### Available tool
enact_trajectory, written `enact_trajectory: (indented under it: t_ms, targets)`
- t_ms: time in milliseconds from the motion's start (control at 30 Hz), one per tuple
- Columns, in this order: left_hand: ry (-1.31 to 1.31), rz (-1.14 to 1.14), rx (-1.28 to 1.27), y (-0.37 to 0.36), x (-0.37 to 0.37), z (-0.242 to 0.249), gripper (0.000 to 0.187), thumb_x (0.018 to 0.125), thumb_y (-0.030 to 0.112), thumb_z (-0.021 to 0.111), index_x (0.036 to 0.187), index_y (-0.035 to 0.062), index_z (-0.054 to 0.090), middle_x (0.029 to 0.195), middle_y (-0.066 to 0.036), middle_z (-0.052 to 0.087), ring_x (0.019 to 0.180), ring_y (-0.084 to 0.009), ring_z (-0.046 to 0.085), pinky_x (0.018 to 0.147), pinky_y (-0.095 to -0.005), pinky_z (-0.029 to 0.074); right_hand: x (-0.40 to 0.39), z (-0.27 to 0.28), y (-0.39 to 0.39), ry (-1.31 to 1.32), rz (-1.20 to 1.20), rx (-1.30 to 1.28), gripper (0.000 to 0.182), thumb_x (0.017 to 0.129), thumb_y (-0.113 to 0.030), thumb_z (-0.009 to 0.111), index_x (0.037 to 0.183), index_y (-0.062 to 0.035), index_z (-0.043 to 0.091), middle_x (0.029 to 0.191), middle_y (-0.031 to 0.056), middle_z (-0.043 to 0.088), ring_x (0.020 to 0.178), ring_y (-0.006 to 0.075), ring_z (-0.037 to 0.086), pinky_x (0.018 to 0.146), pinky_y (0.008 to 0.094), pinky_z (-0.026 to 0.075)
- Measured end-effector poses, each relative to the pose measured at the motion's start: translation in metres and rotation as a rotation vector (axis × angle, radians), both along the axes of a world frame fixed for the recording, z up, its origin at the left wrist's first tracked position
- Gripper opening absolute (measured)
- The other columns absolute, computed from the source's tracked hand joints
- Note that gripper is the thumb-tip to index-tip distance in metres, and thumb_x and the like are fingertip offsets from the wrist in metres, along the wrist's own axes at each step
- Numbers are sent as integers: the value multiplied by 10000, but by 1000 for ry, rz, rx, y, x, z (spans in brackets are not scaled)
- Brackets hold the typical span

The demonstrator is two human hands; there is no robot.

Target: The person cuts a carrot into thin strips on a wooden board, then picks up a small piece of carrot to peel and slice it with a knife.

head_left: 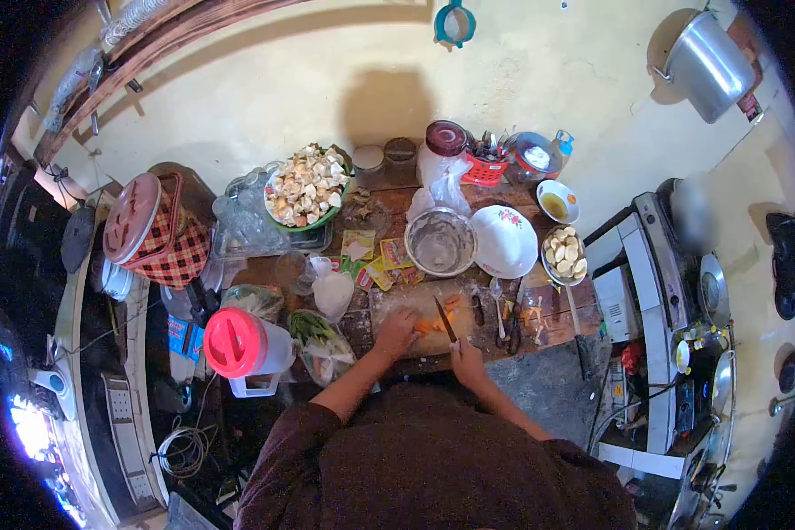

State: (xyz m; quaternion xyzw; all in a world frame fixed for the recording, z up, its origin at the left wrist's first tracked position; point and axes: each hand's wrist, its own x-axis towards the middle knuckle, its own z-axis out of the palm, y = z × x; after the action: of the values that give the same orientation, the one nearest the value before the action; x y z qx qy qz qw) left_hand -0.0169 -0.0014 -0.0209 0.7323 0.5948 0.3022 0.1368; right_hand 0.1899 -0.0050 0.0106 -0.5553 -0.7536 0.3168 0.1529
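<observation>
My right hand [467,363] is closed around the handle of a kitchen knife [445,320], whose dark blade points away from me over a wooden cutting board [389,305]. On the board, orange pieces of what looks like carrot [427,326] lie just left of the blade. My left hand [397,331] rests on the board at the left of these pieces, fingers curled and touching the carrot. A metal bowl [441,242] with whitish residue stands behind the board, beside a white flowered plate [505,242].
Seasoning packets [382,273] lie behind my left hand. A bowl of pale slices [564,254] with a long handle is on the right, near a stove [661,256]. A pink-lidded jug [238,343] and a green basin of cut chunks [307,187] are on the left.
</observation>
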Motion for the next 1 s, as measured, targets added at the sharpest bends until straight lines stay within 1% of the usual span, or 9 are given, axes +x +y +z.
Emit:
enact_trajectory:
  t_ms: [100, 167, 267, 500, 567, 600, 667, 900, 1000]
  targets:
    - [93, -116, 149, 15, -1, 3, 241, 691, 155, 637, 913, 74, 588, 929, -115, 577, 953, -281, 530, 811, -407, 433, 15, -1, -4, 127, -80, -19, 319, 881, -267, 421, 877, 45, 486, 758, 272, 548, 773, 456, 530, 668, 505, 403]
    - [208, -234, -212, 20, -1, 15, 237, 713, 157, 611, 931, 71, 575, 940, -123, 580, 949, -301, 540, 798, -414, 449, 25, -12, -2, 126, -56, 19, 302, 888, -272, 436, 924, 16, 519, 713, 271, 542, 665, 452, 533, 589, 485, 412]
    - [292, -280, -360, 29, 0, -4, 208, 750, 159, 556, 937, 68, 565, 944, -134, 577, 917, -314, 556, 760, -416, 465, 28, -3, -3, 220, -62, 65, 314, 889, -279, 439, 900, 27, 507, 716, 268, 542, 675, 451, 528, 586, 492, 403]
    - [301, -138, -291, 52, -36, -45, 202, 775, 125, 482, 939, 42, 565, 862, -145, 580, 870, -330, 566, 728, -422, 473, 39, -25, 1, 141, -92, 3, 342, 900, -308, 397, 872, 13, 511, 748, 220, 545, 736, 405, 540, 652, 437, 407]
    - [57, -70, 69, 61, -49, -69, 235, 742, 74, 522, 966, 15, 558, 863, -156, 594, 846, -331, 576, 732, -402, 476, 39, -24, 2, 190, -91, 26, 338, 899, -302, 404, 887, 16, 518, 756, 207, 556, 738, 389, 549, 660, 416, 415]
    - [59, -74, 69, 60, -48, -53, 235, 742, 74, 522, 966, 15, 558, 863, -156, 594, 846, -331, 576, 732, -402, 476, 38, -18, 2, 192, -96, 26, 338, 899, -302, 404, 887, 16, 518, 756, 207, 556, 738, 389, 549, 660, 416, 415]
    - [-450, 24, -269, 59, -48, 2, 280, 704, 28, 565, 982, -4, 555, 898, -167, 603, 827, -323, 588, 739, -373, 475, 36, -4, 2, 292, -135, -52, 340, 889, -302, 437, 803, 23, 486, 701, 232, 514, 669, 412, 514, 598, 458, 387]
    - [-327, 129, -68, 64, -18, -5, 338, 676, 64, 620, 1006, 16, 565, 922, -160, 607, 830, -318, 589, 752, -377, 468, 49, -20, 7, 230, -168, -29, 314, 901, -274, 410, 870, 21, 513, 762, 199, 570, 748, 336, 576, 651, 397, 428]
    - [-132, 25, -298, 55, 16, 0, 382, 678, 183, 677, 1015, 33, 578, 907, -164, 612, 831, -325, 582, 736, -397, 458, 50, -13, 9, 253, -198, -65, 314, 898, -278, 423, 828, 21, 491, 733, 202, 548, 717, 338, 562, 634, 393, 422]
